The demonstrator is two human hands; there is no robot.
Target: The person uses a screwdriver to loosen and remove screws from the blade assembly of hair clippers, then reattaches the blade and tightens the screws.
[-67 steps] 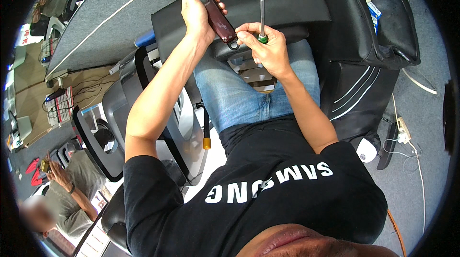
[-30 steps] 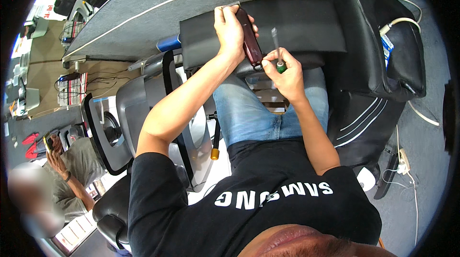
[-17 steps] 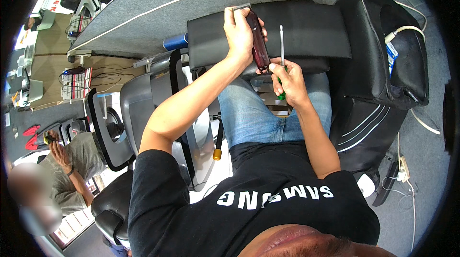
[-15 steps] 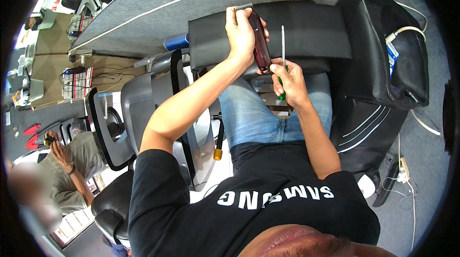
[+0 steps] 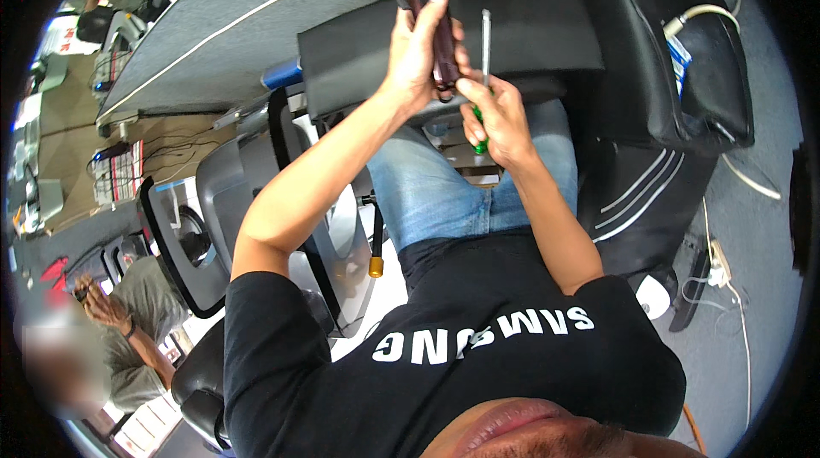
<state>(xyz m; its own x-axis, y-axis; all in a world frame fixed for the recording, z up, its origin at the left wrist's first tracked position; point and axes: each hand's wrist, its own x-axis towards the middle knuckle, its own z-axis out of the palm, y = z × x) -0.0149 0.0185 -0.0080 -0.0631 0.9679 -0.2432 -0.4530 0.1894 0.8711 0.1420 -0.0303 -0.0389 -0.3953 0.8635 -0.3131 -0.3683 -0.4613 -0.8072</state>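
My left hand [image 5: 412, 56] grips a glossy dark maroon hair clipper [image 5: 443, 50] upright, with the thumb lying over its upper body. A metal blade shows at the top end and a hanging loop at the bottom end. My right hand [image 5: 505, 120] holds a screwdriver by its green handle [image 5: 481, 140]; the metal shaft [image 5: 486, 39] points up, to the right of the clipper. The thumb and forefinger of that hand are at the clipper's lower end. Both hands are above my lap, over a black padded footrest [image 5: 547, 26].
A black padded armrest [image 5: 636, 48] with a white hose is at the right, cords and a power strip [image 5: 717, 257] on the floor. A mirror, wooden counter [image 5: 164, 133] and grey-black chair [image 5: 231, 184] are at the left. A seated co-worker [image 5: 137, 321] holds something small at lower left.
Both hands and tools sit higher and farther left in the view, as does the background. My left thumb has shifted from the clipper's top end onto its body, and more of the blade shows.
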